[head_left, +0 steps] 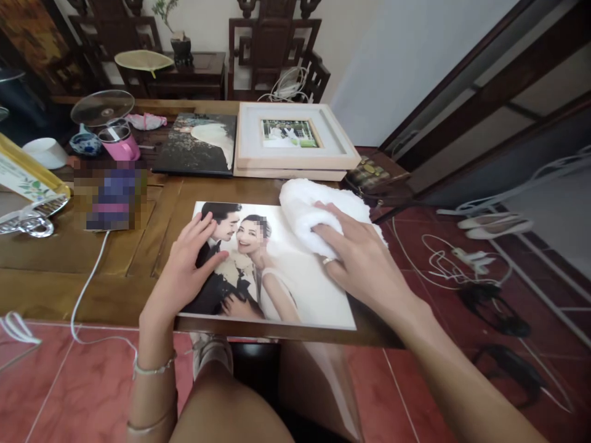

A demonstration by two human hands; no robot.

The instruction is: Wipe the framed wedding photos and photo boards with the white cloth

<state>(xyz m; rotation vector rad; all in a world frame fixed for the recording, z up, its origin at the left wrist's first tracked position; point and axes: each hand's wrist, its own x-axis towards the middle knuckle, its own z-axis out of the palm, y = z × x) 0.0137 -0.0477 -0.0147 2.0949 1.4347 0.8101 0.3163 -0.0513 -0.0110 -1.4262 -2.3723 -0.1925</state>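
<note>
Right hand lies palm down on a wadded white cloth, fingers curled over it and holding it pressed to the far right corner of a large photo print; the thumb is hidden. Left hand is open and flat, fingers spread on the print's left edge, pinning it to the wooden table.

By the look of it, the cloth is soft, light and easily bunched, so any fistful will hold. The print looks like a thin, stiff, glossy panel: probably light, slick under a palm, and apt to scratch or smudge. It is best taken by its 2 side edges rather than by its face.

Its near edge runs just below both wrists and seems to overhang the table's rim above the person's knee, so little margin is left toward the body. Just beyond the right hand sit a pale framed picture and a small dark box; beyond the left hand lies a dark album, with a pink cup further off. Bare wood opens to the left of the left hand, crossed only by a white cable.
</note>
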